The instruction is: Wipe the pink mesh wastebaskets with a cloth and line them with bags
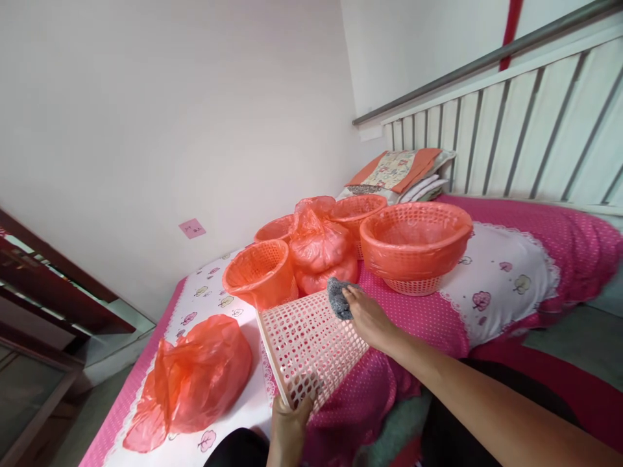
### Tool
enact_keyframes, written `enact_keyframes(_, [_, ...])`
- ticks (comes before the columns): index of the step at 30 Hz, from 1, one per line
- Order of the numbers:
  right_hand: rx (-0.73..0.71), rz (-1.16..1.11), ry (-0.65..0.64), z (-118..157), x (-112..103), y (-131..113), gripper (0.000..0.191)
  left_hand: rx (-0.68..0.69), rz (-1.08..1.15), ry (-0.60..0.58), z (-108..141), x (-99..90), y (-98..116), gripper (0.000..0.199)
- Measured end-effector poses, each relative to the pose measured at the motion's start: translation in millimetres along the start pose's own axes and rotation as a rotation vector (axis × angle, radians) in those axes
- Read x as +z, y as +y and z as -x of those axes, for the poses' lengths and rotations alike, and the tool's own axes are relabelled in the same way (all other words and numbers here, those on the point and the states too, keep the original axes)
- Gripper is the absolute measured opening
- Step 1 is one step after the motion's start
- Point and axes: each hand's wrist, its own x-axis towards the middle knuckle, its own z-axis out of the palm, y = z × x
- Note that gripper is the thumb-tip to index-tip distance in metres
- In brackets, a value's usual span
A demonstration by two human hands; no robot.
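Note:
A pale pink plastic basket [316, 337] with a holed wall lies tilted on its side in front of me. My left hand [291, 418] is closed on its near lower corner, some fingers showing through the holes. In my right hand [365, 316] is a fuzzy grey cloth [339, 298], pressed at the far end of the basket wall. Just beyond it sits a knotted orange plastic bag [318, 250] with bulging contents I cannot make out. An orange-lined basket [257, 272] stands beside the bag on the left.
A large orange-lined basket [416, 237] stands to the right, with smaller lined baskets behind the bag. Another filled orange bag [204, 383] lies at left on the patterned bed cover [481, 272]. Folded bedding [396, 172] is stacked near the white slatted headboard [516, 130].

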Motion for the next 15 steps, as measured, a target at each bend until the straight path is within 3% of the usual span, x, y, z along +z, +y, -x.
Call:
enact_keyframes(7, [-0.058,-0.114,-0.003,0,3,-1,0.075,0.132,-0.141,0.055,15,8.6,-39,0.060])
enact_keyframes(15, [-0.085,-0.187,0.021,-4,6,0,0.080,0.062,-0.273,0.035,-4,-19.6,-60,0.035])
